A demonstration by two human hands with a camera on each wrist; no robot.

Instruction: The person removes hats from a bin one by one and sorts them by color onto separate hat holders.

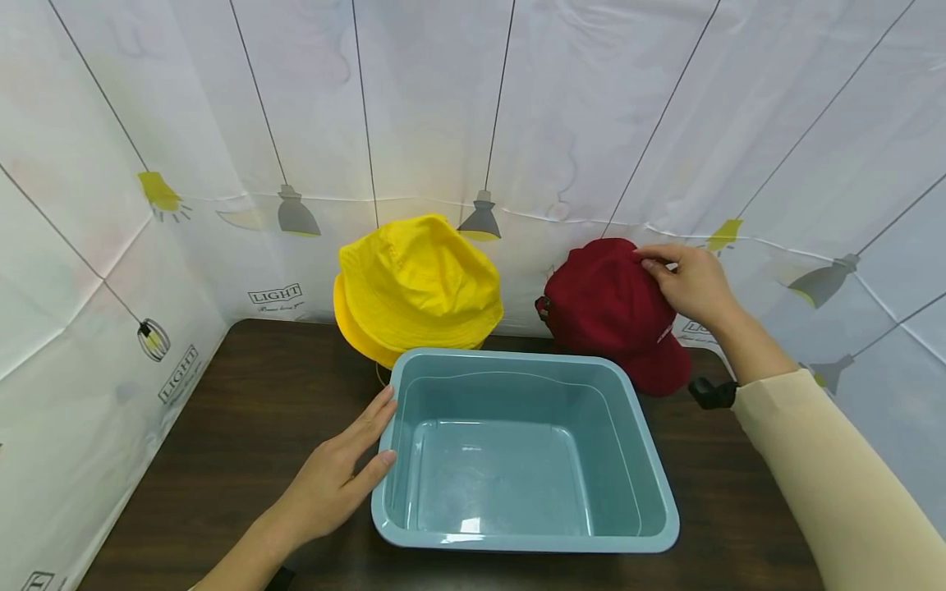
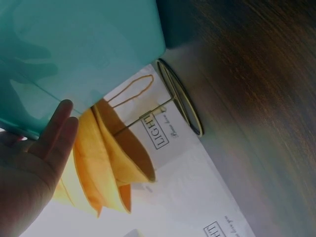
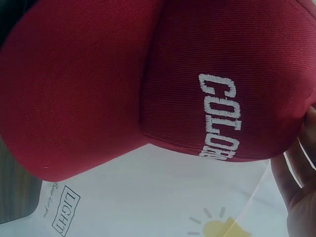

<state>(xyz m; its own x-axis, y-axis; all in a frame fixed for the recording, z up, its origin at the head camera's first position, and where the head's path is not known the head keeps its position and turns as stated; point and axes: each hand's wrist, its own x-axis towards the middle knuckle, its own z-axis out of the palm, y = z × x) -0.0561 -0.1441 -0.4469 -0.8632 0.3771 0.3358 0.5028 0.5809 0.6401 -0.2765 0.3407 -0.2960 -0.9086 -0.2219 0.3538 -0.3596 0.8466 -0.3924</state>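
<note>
My right hand (image 1: pixel 693 283) is at the crown of a dark red baseball cap (image 1: pixel 608 304), pinching it between thumb and fingers. White stitched letters show on the front of the cap in the right wrist view, and its brim points down toward the right in the head view. Straight fingers of my left hand (image 1: pixel 328 480) rest against the left rim of a blue-green plastic basin (image 1: pixel 525 543), whose inside holds nothing. Behind the basin's left corner a yellow bucket hat (image 1: pixel 421 287) sits on a thin metal stand (image 2: pixel 180 98), with a cord loop hanging below it.
The dark wooden table (image 1: pixel 244 419) runs under everything. A white printed curtain (image 1: pixel 414 107) with lamp drawings hangs close behind the hats and along the left side. The basin stands in front of both hats and hides the lower part of the yellow one.
</note>
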